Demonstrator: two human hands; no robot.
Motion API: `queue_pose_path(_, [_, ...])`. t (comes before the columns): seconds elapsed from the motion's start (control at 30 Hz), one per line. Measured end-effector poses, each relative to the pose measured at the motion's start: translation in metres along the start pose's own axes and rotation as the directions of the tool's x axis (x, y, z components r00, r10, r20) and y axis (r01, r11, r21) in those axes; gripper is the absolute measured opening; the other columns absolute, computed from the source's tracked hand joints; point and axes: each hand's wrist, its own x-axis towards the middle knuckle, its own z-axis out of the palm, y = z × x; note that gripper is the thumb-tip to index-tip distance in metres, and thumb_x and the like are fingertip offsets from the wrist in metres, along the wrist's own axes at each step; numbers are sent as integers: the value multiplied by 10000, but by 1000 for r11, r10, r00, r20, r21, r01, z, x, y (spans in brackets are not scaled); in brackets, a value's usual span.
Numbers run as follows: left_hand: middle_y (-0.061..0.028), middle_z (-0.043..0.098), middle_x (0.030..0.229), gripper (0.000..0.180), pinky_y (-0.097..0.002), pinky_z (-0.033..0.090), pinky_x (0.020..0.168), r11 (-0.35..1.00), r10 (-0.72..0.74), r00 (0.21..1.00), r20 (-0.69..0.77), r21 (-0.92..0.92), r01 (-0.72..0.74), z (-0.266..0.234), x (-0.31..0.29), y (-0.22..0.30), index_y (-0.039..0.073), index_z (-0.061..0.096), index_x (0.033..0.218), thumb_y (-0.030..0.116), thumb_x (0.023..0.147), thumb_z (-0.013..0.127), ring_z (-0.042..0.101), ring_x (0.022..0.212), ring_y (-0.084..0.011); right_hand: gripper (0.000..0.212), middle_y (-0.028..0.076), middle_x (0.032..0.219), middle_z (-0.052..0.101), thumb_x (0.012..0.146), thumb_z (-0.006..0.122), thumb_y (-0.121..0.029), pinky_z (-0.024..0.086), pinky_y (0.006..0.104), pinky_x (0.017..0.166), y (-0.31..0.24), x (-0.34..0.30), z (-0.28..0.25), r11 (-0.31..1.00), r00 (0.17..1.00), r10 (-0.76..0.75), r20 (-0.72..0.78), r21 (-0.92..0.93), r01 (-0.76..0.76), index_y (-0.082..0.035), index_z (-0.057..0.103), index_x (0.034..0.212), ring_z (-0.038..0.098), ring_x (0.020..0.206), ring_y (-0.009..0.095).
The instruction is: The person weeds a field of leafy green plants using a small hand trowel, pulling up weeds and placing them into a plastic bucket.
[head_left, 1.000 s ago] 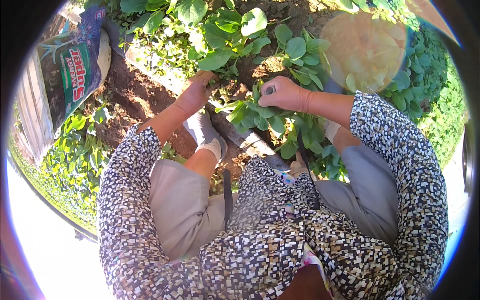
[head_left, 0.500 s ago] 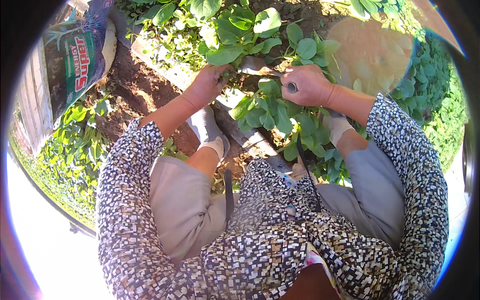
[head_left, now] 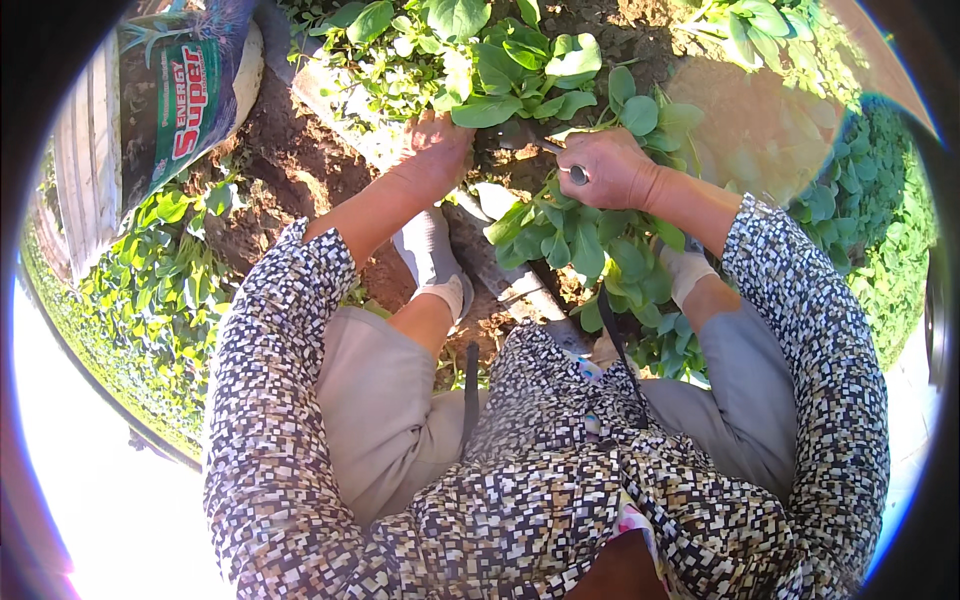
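Note:
My right hand (head_left: 612, 168) is closed round the handle of a hand tool, whose round, hollow handle end (head_left: 578, 175) faces up toward me. A thin metal shank (head_left: 548, 146) runs left from that fist toward the soil; leaves and shadow hide most of the blade. My left hand (head_left: 436, 158) reaches down into low green weeds (head_left: 385, 75), its fingers bent and partly lost among the leaves. What they grip, if anything, does not show. Just beyond both hands stands a broad-leaved plant (head_left: 525, 75). Below my right hand is another leafy plant (head_left: 575, 235).
A printed sack (head_left: 180, 110) leans at the upper left beside bare brown soil (head_left: 290, 170). Between my feet (head_left: 430, 250) (head_left: 685, 270) lies a narrow hard strip (head_left: 530, 295). Dense greenery (head_left: 870, 210) grows at the right, and more leafy plants (head_left: 150, 290) at the left.
My left hand has turned and moved slightly right, its fingers now deeper in the weeds. The tool's flat blade, plain before, is now mostly hidden. The whole view has shifted a little.

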Motion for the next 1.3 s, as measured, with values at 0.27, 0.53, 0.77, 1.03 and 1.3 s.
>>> queue_pose_path(0.27, [-158, 643, 1017, 439, -425, 513, 822, 994, -57, 990, -130, -98, 44, 49, 30, -45, 159, 566, 1183, 141, 758, 673, 612, 1013, -365, 95, 55, 702, 542, 702, 643, -194, 478, 396, 545, -15, 6, -25, 971, 981, -83, 175, -208, 119, -109, 605, 680, 582, 607, 280])
queue_pose_path(0.53, [-91, 580, 913, 188, -401, 506, 765, 944, -131, 943, -306, -329, 24, 32, 24, -75, 133, 619, 999, 122, 812, 640, 606, 881, -284, 192, 82, 696, 551, 738, 604, -229, 460, 409, 588, -2, 3, -7, 997, 986, 71, 150, -15, -69, -77, 544, 636, 575, 654, 311])
queue_pose_path(0.77, [-94, 542, 1010, 523, -468, 431, 853, 1000, 9, 992, -126, -5, -10, -50, -17, -19, 80, 619, 1010, 474, 696, 760, 515, 1017, -298, 174, 105, 666, 563, 714, 624, -221, 468, 405, 603, -18, 23, -14, 904, 923, 308, 229, 230, -359, -74, 568, 639, 589, 665, 312])
queue_pose_path(1.03, [-139, 563, 1125, 377, -472, 496, 712, 990, -9, 994, -113, 136, 25, -16, 2, -25, 79, 594, 1097, 223, 758, 680, 560, 934, -335, 151, 100, 670, 574, 712, 590, -214, 458, 442, 570, 1, -8, -38, 994, 933, 37, 359, -108, 2, -96, 566, 621, 588, 662, 337])
queue_pose_path(1.3, [-145, 611, 917, 349, -422, 531, 658, 985, -76, 983, 169, 166, 47, -22, 32, -41, 46, 599, 1054, 244, 780, 688, 644, 821, -308, 155, 69, 665, 563, 720, 623, -209, 466, 413, 554, 1, -28, -1, 998, 987, 24, 160, 58, -34, -118, 560, 612, 588, 629, 295])
